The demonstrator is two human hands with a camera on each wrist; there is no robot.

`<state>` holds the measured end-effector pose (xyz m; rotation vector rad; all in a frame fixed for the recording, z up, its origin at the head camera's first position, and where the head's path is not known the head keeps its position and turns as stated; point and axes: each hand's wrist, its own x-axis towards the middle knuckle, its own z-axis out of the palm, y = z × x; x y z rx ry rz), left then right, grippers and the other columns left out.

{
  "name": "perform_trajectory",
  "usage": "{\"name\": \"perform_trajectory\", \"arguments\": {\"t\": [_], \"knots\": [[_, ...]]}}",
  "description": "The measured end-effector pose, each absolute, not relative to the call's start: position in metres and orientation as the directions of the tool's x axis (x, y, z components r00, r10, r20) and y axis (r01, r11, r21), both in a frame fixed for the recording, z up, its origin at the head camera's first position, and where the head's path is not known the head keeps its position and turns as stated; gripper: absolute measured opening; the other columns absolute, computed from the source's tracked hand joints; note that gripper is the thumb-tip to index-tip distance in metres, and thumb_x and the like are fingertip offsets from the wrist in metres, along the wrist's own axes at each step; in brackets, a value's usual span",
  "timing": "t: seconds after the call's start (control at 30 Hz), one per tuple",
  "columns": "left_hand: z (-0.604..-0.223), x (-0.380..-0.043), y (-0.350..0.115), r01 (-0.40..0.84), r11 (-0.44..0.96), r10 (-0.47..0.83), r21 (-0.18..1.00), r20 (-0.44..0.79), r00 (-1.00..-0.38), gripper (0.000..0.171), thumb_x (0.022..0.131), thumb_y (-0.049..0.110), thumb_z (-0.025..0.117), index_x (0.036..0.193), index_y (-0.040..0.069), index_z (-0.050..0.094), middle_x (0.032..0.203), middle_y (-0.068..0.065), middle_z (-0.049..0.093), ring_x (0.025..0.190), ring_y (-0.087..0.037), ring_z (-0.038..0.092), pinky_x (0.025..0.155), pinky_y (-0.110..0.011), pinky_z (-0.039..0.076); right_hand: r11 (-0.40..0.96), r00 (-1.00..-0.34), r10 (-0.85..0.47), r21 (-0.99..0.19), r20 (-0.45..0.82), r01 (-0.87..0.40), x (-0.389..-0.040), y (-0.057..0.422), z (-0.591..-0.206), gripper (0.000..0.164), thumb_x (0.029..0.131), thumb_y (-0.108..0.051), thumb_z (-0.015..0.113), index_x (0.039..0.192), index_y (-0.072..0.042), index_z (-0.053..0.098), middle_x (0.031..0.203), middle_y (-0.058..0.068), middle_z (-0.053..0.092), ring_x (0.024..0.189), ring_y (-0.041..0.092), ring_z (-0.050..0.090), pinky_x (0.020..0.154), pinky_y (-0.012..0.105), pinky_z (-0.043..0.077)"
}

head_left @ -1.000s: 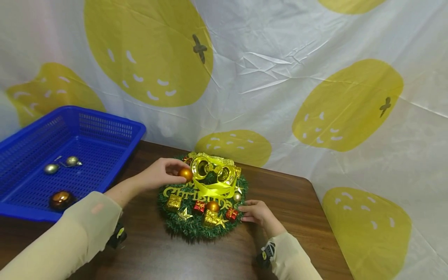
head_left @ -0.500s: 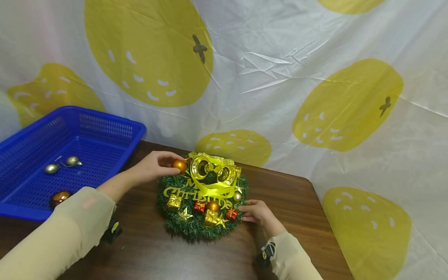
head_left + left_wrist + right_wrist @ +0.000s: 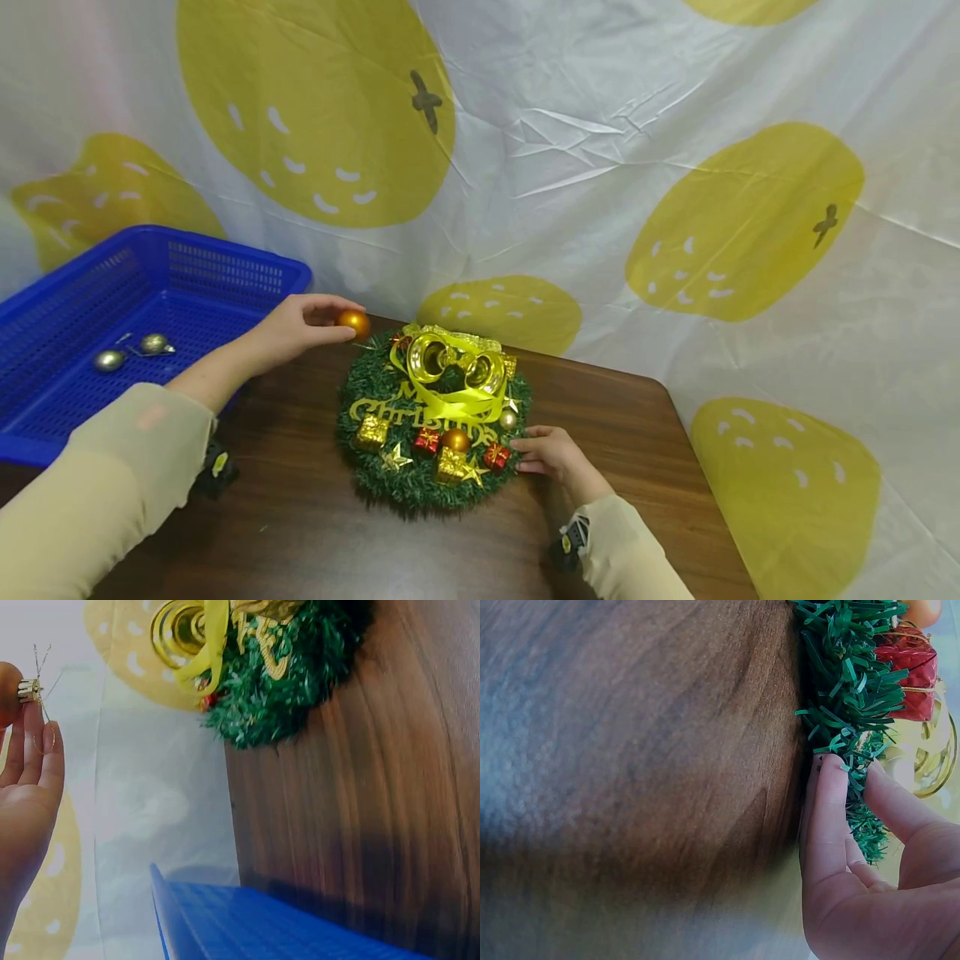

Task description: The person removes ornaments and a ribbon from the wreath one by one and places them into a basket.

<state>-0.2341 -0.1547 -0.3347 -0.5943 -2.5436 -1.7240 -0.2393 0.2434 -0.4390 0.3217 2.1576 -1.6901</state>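
Observation:
An orange Christmas bauble [image 3: 353, 323] is pinched between the fingertips of my left hand [image 3: 294, 332], up and left of the wreath. In the left wrist view its gold cap [image 3: 28, 691] and loop of gold string show. The green Christmas wreath [image 3: 363, 379] lies on the table, carrying gold bells [image 3: 429, 357], yellow ribbon, lettering, small gift boxes, stars and another orange bauble [image 3: 456, 441]. At its right edge, my right hand [image 3: 553, 455] pinches the greenery between thumb and fingers. The right wrist view shows these fingers [image 3: 827, 825] low beside the tabletop.
A blue plastic basket [image 3: 281, 279] stands on the left of the wooden table [image 3: 300, 533]. Two pale gold baubles [image 3: 109, 361] lie in it, and the left sleeve covers part of it. A white curtain [image 3: 540, 167] with yellow fruit prints hangs behind.
My left hand has carried the orange bauble up and left, away from the wreath. Its sleeve now covers the dark bronze bauble seen in the basket earlier. My right hand stays at the wreath.

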Motion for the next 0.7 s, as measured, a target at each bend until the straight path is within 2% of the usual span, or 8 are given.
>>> {"name": "perform_trajectory", "arguments": {"t": [0.1, 0.3, 0.4, 0.7], "knots": [[-0.333, -0.233, -0.161, 0.312, 0.336, 0.286, 0.888, 0.22, -0.933, 0.039, 0.089, 0.018, 0.063, 0.124, -0.001, 0.058, 0.115, -0.012, 0.062, 0.092, 0.007, 0.057, 0.082, -0.015, 0.046, 0.249, -0.901, -0.049, -0.879, -0.431, 0.407, -0.24, 0.243, -0.44, 0.055, 0.087, 0.002, 0.06, 0.133, 0.016, 0.033, 0.076, 0.003, 0.06, 0.059, 0.012, 0.061, 0.057, 0.025, 0.056], [-0.331, -0.233, -0.176, 0.287, 0.343, 0.263, 0.894, 0.202, -0.943, 0.04, 0.09, 0.019, 0.062, 0.124, -0.001, 0.057, 0.101, 0.013, 0.062, 0.09, 0.008, 0.058, 0.079, -0.013, 0.047, 0.244, -0.902, -0.051, -0.881, -0.428, 0.405, -0.24, 0.243, -0.44, 0.054, 0.087, 0.003, 0.06, 0.132, 0.017, 0.033, 0.075, 0.004, 0.06, 0.059, 0.012, 0.06, 0.057, 0.024, 0.056], [-0.33, -0.231, -0.184, 0.275, 0.343, 0.252, 0.898, 0.194, -0.948, 0.042, 0.09, 0.02, 0.062, 0.125, -0.002, 0.056, 0.096, 0.021, 0.06, 0.09, 0.009, 0.058, 0.078, -0.013, 0.047, 0.242, -0.903, -0.054, -0.883, -0.427, 0.403, -0.24, 0.243, -0.44, 0.054, 0.087, 0.003, 0.06, 0.132, 0.017, 0.033, 0.076, 0.004, 0.059, 0.059, 0.012, 0.06, 0.057, 0.024, 0.056], [-0.328, -0.229, -0.207, 0.223, 0.396, 0.2, 0.891, 0.154, -0.968, 0.046, 0.093, 0.024, 0.059, 0.13, -0.002, 0.05, 0.091, 0.029, 0.058, 0.087, 0.012, 0.056, 0.077, -0.012, 0.047, 0.236, -0.904, -0.058, -0.886, -0.424, 0.4, -0.239, 0.243, -0.439, 0.054, 0.087, 0.003, 0.059, 0.132, 0.017, 0.033, 0.075, 0.004, 0.059, 0.06, 0.012, 0.06, 0.057, 0.024, 0.056]]}}
